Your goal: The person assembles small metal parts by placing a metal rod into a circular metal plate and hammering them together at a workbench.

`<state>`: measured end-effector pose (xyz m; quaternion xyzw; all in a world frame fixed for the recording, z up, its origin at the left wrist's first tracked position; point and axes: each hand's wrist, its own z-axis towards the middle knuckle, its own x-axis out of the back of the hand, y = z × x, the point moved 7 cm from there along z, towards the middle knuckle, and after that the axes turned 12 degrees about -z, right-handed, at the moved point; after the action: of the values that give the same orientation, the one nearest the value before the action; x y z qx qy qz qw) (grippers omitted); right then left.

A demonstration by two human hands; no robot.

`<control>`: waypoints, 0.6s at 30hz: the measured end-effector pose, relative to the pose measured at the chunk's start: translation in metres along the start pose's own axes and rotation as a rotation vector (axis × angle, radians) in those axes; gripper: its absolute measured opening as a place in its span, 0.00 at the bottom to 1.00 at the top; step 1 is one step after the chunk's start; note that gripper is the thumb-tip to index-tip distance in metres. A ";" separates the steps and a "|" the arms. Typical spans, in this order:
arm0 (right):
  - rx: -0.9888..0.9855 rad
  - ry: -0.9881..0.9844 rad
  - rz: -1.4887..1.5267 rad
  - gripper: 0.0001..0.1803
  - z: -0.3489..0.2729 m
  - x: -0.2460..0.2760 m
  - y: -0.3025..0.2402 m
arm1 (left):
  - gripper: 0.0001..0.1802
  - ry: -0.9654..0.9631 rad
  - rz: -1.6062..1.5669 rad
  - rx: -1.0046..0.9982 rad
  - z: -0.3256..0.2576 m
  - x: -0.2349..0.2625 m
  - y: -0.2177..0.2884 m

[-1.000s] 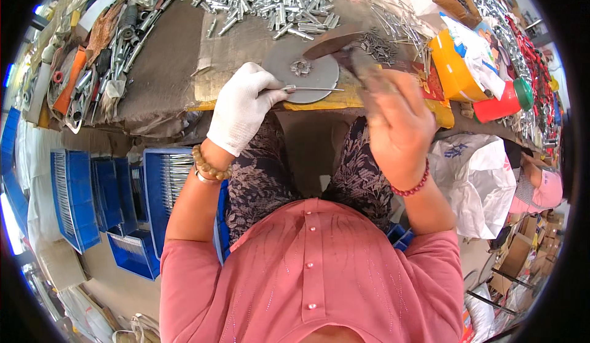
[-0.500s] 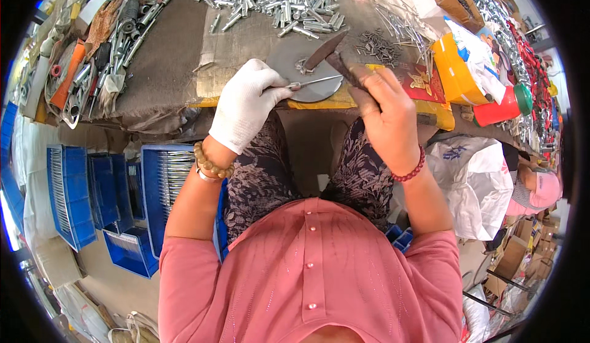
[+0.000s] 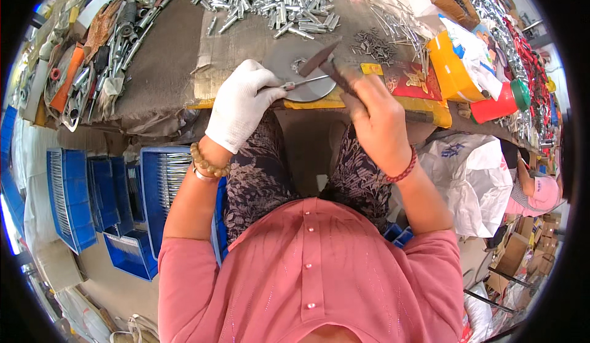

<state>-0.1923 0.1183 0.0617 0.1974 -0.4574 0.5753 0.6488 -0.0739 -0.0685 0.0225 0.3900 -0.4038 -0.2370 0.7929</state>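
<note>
1. Over the disc (image 3: 278, 59), head view: left hand (image 3: 243, 106) pinches rod (image 3: 312, 81); right hand (image 3: 381, 119) grips hammer (image 3: 320, 59).
2. Rod looks mid-work.
3. Loose beyond: sleeves (image 3: 270, 2), pins (image 3: 375, 47). Rods fill one left bin (image 3: 150, 186).

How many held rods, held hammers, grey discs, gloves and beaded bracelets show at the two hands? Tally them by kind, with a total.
Rod: 1
Hammer: 1
Disc: 1
Glove: 1
Beaded bracelets: 2
Total: 6

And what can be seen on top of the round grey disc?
Near the middle of the disc, small shiny bits show. The hammer head and thin rod cross over it; what lies behind the hammer head is covered.
</note>
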 end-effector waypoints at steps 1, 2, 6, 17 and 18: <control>-0.034 0.065 0.132 0.24 0.008 0.002 0.008 | 0.08 0.007 0.018 -0.020 0.001 -0.001 0.001; -0.086 0.040 0.189 0.20 0.012 -0.004 0.016 | 0.08 0.003 0.018 -0.024 0.001 -0.001 0.003; -0.067 -0.181 0.116 0.18 0.026 -0.025 0.030 | 0.12 -0.052 0.181 -0.188 -0.002 -0.004 0.015; 0.147 -0.041 -0.233 0.06 0.013 -0.019 -0.016 | 0.13 0.010 0.239 -0.279 -0.010 -0.003 0.015; 0.126 -0.042 -0.221 0.07 0.013 -0.017 -0.014 | 0.11 0.011 0.179 -0.248 -0.009 -0.002 0.014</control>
<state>-0.1826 0.0951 0.0585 0.2990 -0.4092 0.5237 0.6848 -0.0670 -0.0552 0.0292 0.2529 -0.4002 -0.2115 0.8551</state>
